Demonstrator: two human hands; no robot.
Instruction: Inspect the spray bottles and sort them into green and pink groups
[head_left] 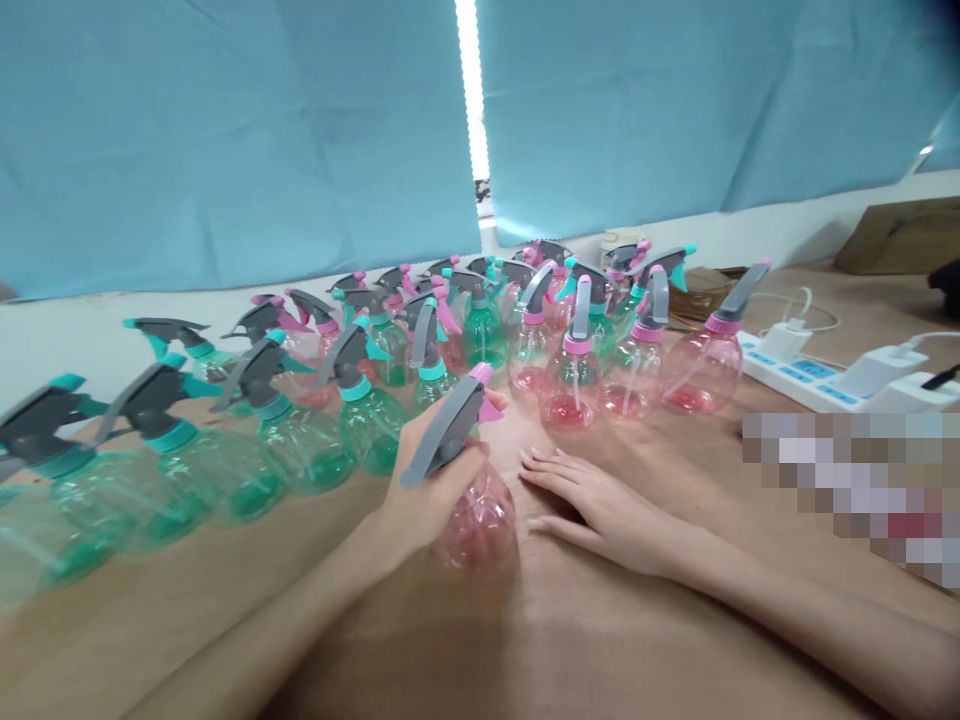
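My left hand is wrapped round the neck of a pink spray bottle with a grey and pink trigger head, in the middle of the view. Its fingers are partly hidden behind the bottle head. Just to the right, my right hand lies flat on the brown tabletop, fingers stretched out and holding nothing. A row of green spray bottles with grey and turquoise heads runs along the left. Beyond my hands stand several pink spray bottles.
More green and pink bottles crowd together at the back. A white power strip with plugged-in chargers and cables lies at the right. A cardboard box sits at the far right, and a blue curtain hangs behind the table.
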